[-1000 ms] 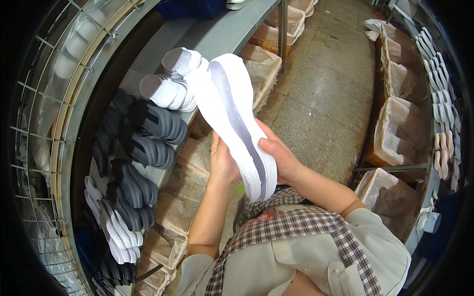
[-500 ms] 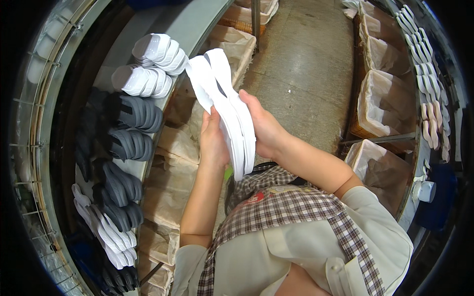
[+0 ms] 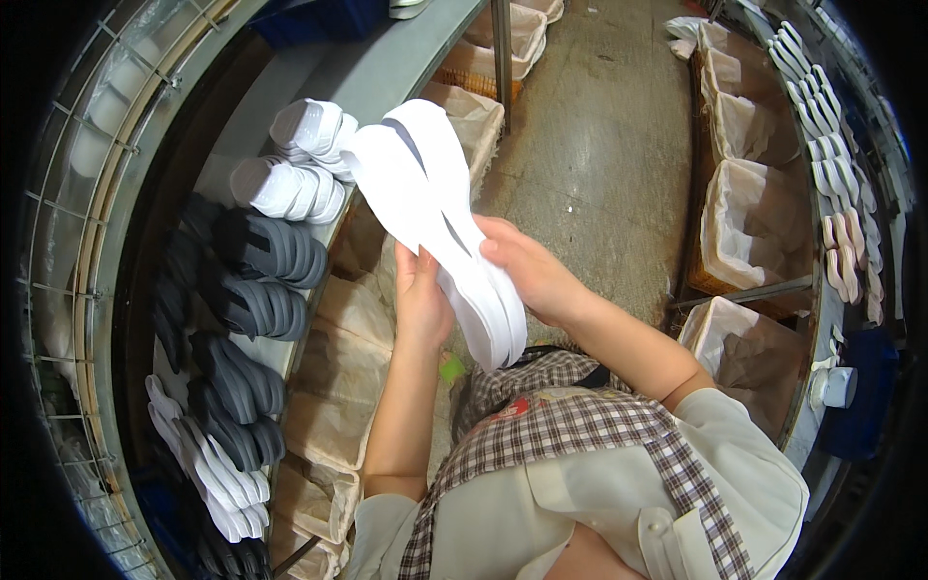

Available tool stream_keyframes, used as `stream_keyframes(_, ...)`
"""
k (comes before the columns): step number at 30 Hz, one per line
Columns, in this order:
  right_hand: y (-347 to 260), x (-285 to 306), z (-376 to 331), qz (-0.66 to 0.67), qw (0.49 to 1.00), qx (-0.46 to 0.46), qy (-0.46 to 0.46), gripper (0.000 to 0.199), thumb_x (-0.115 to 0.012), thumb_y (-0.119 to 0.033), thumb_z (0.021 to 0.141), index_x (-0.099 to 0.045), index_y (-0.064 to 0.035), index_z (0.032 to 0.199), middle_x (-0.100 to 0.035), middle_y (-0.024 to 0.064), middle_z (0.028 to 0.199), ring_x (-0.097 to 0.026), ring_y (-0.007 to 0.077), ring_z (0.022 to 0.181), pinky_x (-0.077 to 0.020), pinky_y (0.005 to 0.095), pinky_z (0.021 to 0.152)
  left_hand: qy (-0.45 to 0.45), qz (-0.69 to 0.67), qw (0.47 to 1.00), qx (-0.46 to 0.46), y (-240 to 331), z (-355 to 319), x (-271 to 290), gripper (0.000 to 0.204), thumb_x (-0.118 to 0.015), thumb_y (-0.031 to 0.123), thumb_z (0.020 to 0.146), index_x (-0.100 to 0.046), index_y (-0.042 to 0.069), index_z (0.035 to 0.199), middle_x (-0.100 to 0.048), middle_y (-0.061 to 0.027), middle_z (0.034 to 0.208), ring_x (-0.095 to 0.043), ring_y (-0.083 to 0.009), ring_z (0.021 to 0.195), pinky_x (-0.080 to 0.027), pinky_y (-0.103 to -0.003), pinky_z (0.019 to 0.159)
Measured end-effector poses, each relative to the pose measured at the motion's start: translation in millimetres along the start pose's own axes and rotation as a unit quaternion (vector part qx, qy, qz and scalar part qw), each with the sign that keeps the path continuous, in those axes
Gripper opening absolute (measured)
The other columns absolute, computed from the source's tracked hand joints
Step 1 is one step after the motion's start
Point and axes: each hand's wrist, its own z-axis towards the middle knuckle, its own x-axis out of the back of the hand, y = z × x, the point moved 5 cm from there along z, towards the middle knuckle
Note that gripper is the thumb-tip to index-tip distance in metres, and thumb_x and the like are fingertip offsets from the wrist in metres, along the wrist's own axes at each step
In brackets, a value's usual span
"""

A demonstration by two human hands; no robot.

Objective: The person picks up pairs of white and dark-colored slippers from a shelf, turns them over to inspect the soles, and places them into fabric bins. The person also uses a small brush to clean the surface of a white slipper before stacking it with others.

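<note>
Between my two hands is a pair of white shoe soles (image 3: 462, 253), lying side by side with their far ends fanned a little apart. My left hand (image 3: 422, 298) grips their left edge, its thumb up against the soles. From the other side my right hand (image 3: 530, 269) is closed on them, thumb on the upper sole's edge. The near ends hang just above my checked apron (image 3: 561, 418). Left of my hands, a grey shelf (image 3: 382, 82) bears white soles (image 3: 288, 191), dark grey soles (image 3: 275, 248) and more white soles (image 3: 217, 478) in rows.
Cloth-lined baskets (image 3: 333, 411) stand below the left shelf, and others (image 3: 749, 217) line the right side. A blue bin (image 3: 319, 21) sits at the far left. White and pinkish soles (image 3: 841, 251) cover the right shelf. A floor aisle (image 3: 599, 126) runs between.
The soles have tilted so their broad faces show more, and their near ends have shifted right. Both hands keep hold of them. The view has shifted slightly.
</note>
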Motion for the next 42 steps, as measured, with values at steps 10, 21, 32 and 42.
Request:
stream_keyframes(10,-9.1,13.5,-16.6,-0.175,0.980,0.048,-0.078,0.071,-0.072,-0.025,0.076,-0.040,-0.0012,0.134,-0.041,0.0157,0.128,-0.034,0.0290,0.124,-0.0274,0.0374,0.106,-0.019,0.119,0.987,-0.104,6.7,-2.7,8.3,0.047,-0.053,0.006,0.092,-0.030,0.007,0.133,-0.046,-0.0102,0.129,-0.049,-0.0207,0.117,-0.042,-0.037,0.097)
stream_keyframes(21,3.0,29.3,-20.2,-0.032,0.987,-0.043,-0.152,0.072,-0.077,-0.018,0.073,-0.041,-0.0036,0.134,-0.037,0.0109,0.133,-0.033,0.0239,0.129,-0.0316,0.0393,0.105,-0.124,0.224,0.953,-0.160,17.8,-9.7,3.5,0.042,-0.057,0.015,0.089,-0.043,-0.005,0.124,-0.055,-0.0106,0.117,-0.053,-0.0177,0.105,-0.042,-0.032,0.091)
stream_keyframes(32,-27.4,26.9,1.8,-0.279,0.913,0.260,-0.144,0.054,-0.044,0.014,0.077,-0.057,-0.0116,0.123,-0.041,0.0114,0.141,-0.042,0.0273,0.125,-0.0319,0.0379,0.105,-0.010,-0.076,0.988,0.132,15.0,-20.8,-25.9,0.040,-0.051,0.031,0.092,-0.050,0.001,0.120,-0.060,-0.0135,0.104,-0.060,-0.0236,0.097,-0.057,-0.039,0.071)
stream_keyframes(42,-15.3,15.9,-17.4,-0.215,0.954,0.158,-0.137,0.048,-0.043,0.010,0.082,-0.053,-0.0050,0.127,-0.045,0.0120,0.137,-0.042,0.0249,0.127,-0.0319,0.0359,0.106,0.019,-0.100,0.994,0.046,16.3,-11.3,-1.7,0.055,-0.060,0.008,0.087,-0.033,0.008,0.135,-0.054,-0.0113,0.118,-0.060,-0.0213,0.101,-0.054,-0.035,0.082)
